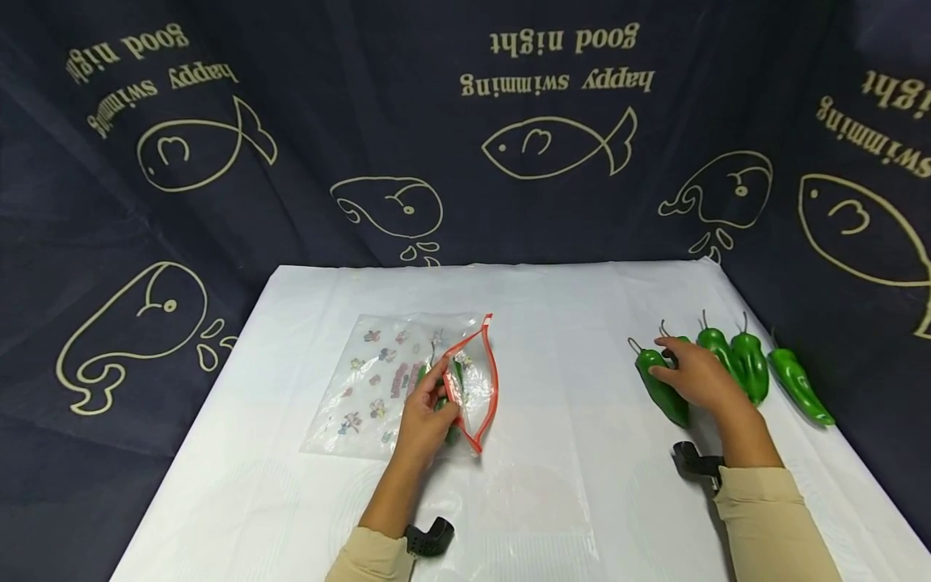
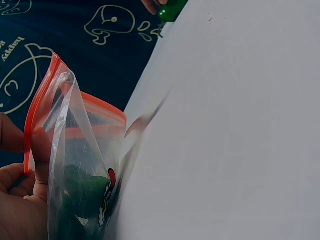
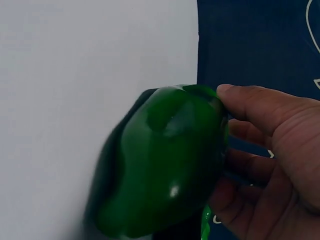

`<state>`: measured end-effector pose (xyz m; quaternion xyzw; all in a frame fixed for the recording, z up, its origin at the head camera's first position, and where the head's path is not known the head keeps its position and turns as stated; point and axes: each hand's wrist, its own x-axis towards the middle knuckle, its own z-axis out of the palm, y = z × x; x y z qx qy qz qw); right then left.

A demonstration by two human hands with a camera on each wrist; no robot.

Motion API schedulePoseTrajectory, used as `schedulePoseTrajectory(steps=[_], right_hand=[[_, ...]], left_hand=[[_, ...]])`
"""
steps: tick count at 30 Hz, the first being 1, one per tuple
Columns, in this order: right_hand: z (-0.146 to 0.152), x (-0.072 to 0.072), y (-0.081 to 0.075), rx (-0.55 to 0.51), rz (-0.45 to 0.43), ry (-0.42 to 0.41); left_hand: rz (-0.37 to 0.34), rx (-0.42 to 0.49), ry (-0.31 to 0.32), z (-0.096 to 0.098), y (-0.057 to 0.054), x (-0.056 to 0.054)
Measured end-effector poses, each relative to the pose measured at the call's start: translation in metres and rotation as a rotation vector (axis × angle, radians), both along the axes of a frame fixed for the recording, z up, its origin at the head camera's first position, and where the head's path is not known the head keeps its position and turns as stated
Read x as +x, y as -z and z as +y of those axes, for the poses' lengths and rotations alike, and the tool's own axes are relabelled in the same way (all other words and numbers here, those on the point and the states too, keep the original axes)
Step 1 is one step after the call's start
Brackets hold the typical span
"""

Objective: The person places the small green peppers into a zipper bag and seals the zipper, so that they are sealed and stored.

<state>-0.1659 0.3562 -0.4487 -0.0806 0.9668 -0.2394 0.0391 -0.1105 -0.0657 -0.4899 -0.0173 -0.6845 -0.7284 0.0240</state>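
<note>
A clear zip bag point(image 1: 371, 388) with a red zip edge and cartoon prints lies on the white table, its mouth gaping to the right. My left hand point(image 1: 425, 416) pinches the near edge of that mouth between thumb and fingers. Green peppers show through the plastic point(image 2: 82, 195), partly covered by the hand and the prints. Over on the right, my right hand point(image 1: 698, 376) holds the stem end of a green pepper point(image 1: 658, 392), the leftmost in a row. Its thumb rests on the pepper point(image 3: 167, 160) in the right wrist view, with the other fingers curled behind.
Several more green peppers point(image 1: 751, 368) lie to the right of my right hand, one point(image 1: 800, 388) close to the table's right edge. White sheeting covers the table point(image 1: 545, 323). A dark blue cloth point(image 1: 407, 97) with fish and whale drawings hangs behind and at both sides.
</note>
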Motion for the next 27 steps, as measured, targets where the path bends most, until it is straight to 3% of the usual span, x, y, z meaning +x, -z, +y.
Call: schedulePoseTrajectory(steps=[9,22,27], right_hand=[[-0.001,0.003,0.001,-0.011,-0.024,0.004],[-0.013,0.000,0.001,-0.154,0.200,0.043],[-0.026,0.001,0.000,-0.296,0.211,0.060]], left_hand=[[-0.002,0.025,0.015,0.000,0.002,-0.002],[0.018,0.030,0.010,0.000,-0.001,0.001],[0.005,0.030,0.010,0.001,0.000,0.000]])
